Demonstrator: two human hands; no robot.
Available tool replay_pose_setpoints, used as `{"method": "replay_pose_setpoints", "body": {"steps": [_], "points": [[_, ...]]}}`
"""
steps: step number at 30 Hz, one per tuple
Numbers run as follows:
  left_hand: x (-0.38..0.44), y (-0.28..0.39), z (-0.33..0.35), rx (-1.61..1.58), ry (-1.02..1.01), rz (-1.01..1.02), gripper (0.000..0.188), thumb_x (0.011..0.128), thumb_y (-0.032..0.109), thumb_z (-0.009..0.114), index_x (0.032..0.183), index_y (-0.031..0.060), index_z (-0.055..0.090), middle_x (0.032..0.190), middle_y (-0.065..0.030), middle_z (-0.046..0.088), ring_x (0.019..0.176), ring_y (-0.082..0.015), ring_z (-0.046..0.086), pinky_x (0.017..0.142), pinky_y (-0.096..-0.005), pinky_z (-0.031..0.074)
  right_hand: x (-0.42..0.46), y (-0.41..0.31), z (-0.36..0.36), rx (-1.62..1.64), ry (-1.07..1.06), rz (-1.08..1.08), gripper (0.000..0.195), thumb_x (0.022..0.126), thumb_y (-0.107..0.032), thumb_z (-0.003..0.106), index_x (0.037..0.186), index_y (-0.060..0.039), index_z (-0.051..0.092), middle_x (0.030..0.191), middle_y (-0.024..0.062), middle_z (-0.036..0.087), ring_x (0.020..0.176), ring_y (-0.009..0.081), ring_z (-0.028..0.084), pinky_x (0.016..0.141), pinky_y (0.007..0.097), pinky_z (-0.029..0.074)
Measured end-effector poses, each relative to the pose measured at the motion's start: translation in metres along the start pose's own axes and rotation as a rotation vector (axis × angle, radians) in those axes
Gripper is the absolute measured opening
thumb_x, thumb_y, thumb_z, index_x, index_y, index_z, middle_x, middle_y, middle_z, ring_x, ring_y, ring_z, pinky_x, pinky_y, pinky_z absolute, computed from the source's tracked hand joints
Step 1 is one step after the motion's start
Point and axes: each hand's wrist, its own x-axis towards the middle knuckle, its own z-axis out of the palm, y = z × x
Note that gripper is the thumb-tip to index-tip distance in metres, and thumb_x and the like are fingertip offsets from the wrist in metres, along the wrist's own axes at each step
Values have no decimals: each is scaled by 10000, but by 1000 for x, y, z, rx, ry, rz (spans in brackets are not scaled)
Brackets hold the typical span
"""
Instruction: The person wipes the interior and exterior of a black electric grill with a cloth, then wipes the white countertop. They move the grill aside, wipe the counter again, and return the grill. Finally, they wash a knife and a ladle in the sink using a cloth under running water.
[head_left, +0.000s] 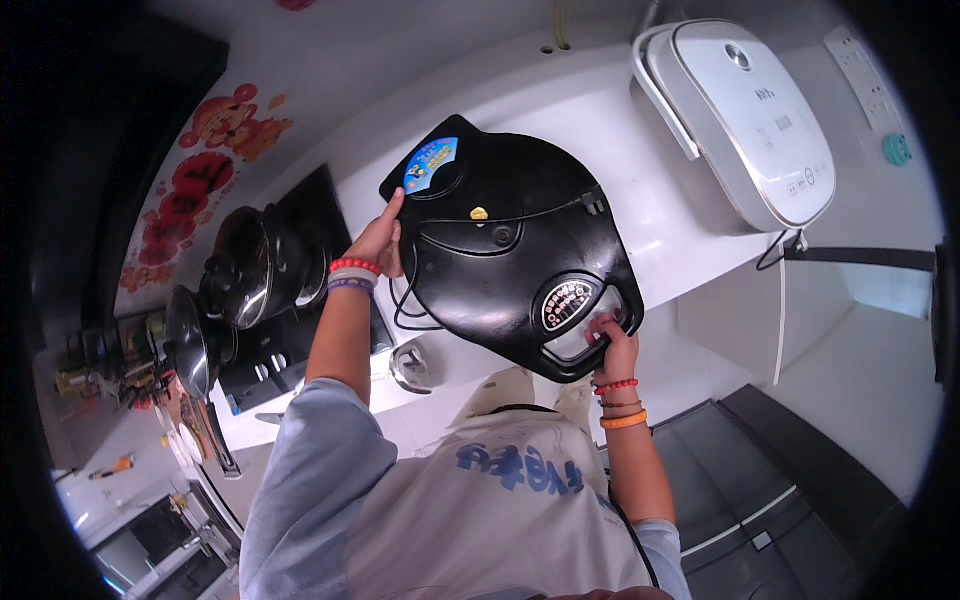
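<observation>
A black electric baking pan (517, 247) fills the middle of the view, over the white countertop's front edge. My left hand (382, 240) grips its left rim, thumb on top near a blue fan-shaped sticker (433, 163). At the near right, my right hand (615, 341) is closed around the handle (574, 367), the fingers showing through its opening. Beside the handle sits an oval control panel (568, 304). The black power cord (525, 215) crosses the lid to its plug (593, 202); a loop of it hangs below my left hand.
A white rice cooker (750, 127) stands at the back right, below a wall socket strip (859, 79). On the left, lidded pots (247, 266) and a pan (193, 345) sit on a gas stove (262, 352). A shiny metal object (412, 369) lies at the counter's front edge.
</observation>
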Motion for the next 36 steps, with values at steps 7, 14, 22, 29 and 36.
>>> {"method": "replay_pose_setpoints", "body": {"steps": [7,14,22,29,36], "points": [[-9,6,9,-25,-167,-88,605,661,784,537,573,259,248,486,113,133,383,-41,158,447,-197,108,6,8,-4,50,-36,-129,228,673,45,491,888,-28,517,726,23,485,550,122,444,485,235,371],[9,-5,7,-199,-298,1,557,785,667,505,965,157,642,745,34,674,474,-81,544,379,-202,364,11,13,-7,34,6,-177,235,642,41,479,870,-10,503,729,30,491,552,127,456,497,245,390],[11,-6,-1,-263,-561,0,523,799,665,475,888,164,596,687,30,557,525,-97,412,494,-230,278,-3,7,-2,109,68,-165,240,664,54,502,898,1,494,725,27,502,550,100,442,466,220,352],[-66,18,31,-93,-275,48,566,793,688,462,752,153,643,460,58,525,247,-62,303,265,-170,166,-27,-12,-20,166,11,-82,331,644,63,484,965,-16,485,776,31,488,553,126,447,523,259,417],[-131,14,59,-2,-399,61,644,785,734,397,731,139,638,484,21,558,247,-66,345,261,-156,189,-76,-48,-61,219,21,-79,323,657,61,486,972,-12,493,756,17,466,573,107,450,528,243,419]]}}
